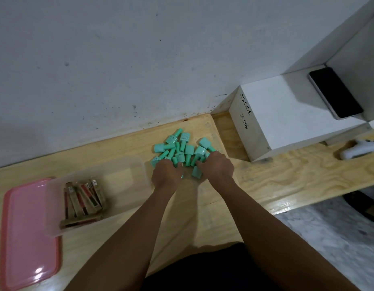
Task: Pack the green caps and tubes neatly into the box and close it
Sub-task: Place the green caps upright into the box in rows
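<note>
A heap of several green caps and tubes (pixel 181 149) lies on the wooden table (pixel 287 177) near the wall. My left hand (pixel 166 174) rests at the heap's near left edge, fingers curled around some green pieces. At the near right edge, my right hand (pixel 216 164) has its fingers curled into the pile, and one green piece (pixel 196 172) shows beside it. A clear plastic box (pixel 123 177) stands to the left, holding several brown and red tubes (pixel 83 200) at its left end. Its pink lid (pixel 28 234) lies flat at the far left.
A white box (pixel 287 114) marked JS006 sits to the right against the wall, with a black phone (pixel 335 93) on a ledge behind it. A white object (pixel 358 149) lies at the right edge of the table. Marble floor shows below right.
</note>
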The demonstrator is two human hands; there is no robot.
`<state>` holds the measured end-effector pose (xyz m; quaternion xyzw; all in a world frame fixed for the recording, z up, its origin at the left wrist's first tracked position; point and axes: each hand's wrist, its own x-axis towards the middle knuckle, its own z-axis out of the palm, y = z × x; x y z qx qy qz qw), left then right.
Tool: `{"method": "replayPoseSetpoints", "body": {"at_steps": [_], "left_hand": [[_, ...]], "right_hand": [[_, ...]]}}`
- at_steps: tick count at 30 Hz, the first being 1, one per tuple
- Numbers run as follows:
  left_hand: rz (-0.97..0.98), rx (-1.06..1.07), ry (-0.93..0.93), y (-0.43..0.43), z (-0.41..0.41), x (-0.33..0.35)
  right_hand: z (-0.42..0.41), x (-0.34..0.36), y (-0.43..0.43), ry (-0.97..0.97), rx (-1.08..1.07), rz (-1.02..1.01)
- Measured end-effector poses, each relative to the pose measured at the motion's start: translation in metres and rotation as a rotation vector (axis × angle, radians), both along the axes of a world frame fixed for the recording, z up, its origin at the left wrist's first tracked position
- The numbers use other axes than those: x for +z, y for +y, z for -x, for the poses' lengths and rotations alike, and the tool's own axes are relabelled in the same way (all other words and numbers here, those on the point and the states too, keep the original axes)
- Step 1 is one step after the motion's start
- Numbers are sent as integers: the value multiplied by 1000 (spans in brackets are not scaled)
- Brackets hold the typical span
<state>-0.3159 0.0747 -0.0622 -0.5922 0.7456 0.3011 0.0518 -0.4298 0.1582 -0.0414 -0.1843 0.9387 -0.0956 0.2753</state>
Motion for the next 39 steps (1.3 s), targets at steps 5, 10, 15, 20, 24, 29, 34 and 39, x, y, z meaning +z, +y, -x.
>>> {"method": "replayPoseSetpoints", "body": {"at_steps": [5,10,15,20,24,29,34,39], "left_hand": [[-59,-18,104,-1,-4,6],[-77,-85,218,-2,-13,12],[-85,-119,330,2,-22,22],[-111,-150,435,5,-32,35],[-146,-137,489,4,-46,52],[-142,-106,538,-8,-67,75],[-109,-47,598,-26,-94,93],[-60,37,645,-45,-129,99]], "right_hand": [[-7,0,1,-24,-48,30],[-16,1,5,53,24,29],[-22,2,12,133,143,-51],[-30,4,13,183,180,-57],[-33,10,23,188,204,0],[-39,15,32,-98,15,502],[-54,25,28,-420,-97,858],[-70,38,12,-513,-58,896]]}}
